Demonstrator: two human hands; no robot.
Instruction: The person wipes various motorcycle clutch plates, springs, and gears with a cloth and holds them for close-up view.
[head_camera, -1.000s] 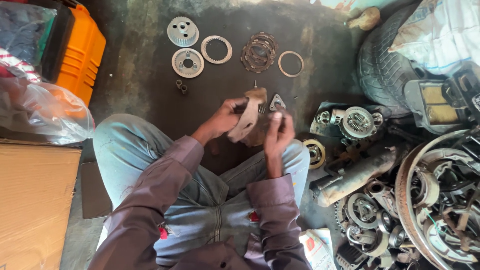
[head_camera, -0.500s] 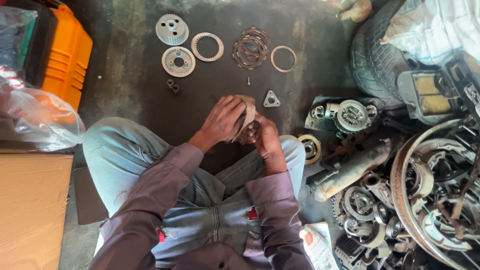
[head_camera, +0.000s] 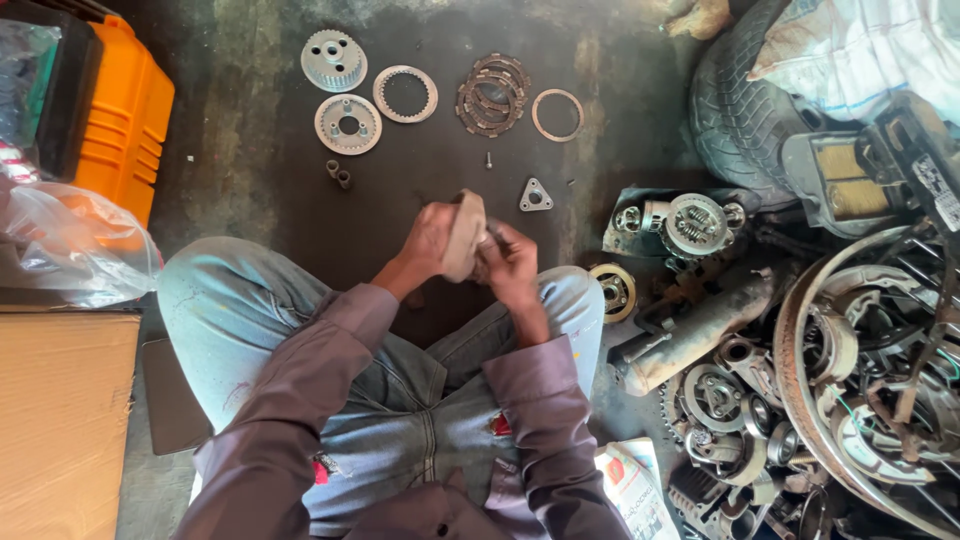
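at the bottom of the frame sit the person's knees in jeans, sleeves reaching up to mid-frame. there the left hand (head_camera: 428, 240) curls its grip around a tan rag (head_camera: 464, 235), and the right hand (head_camera: 512, 262) presses against the rag from the other side, fingers closed on a small dark part that is mostly hidden, so i cannot tell what it is. the step in hand looks like wiping that part clean. the next move would call for a steady pinch while the rag turns around it.

just above the hands on the dark floor (head_camera: 250, 130) lie a triangular plate (head_camera: 535, 195), a small bolt (head_camera: 488, 159) and two short bushes (head_camera: 339, 174). farther up, near the top of the frame, lie two toothed hubs (head_camera: 334, 60), a steel ring (head_camera: 405, 93), a stack of friction plates (head_camera: 493, 94) and a copper ring (head_camera: 557, 114), laid out apart from one another. an orange case (head_camera: 125, 125) stands at upper left; a tyre (head_camera: 735, 110) and engine scrap fill the right side.
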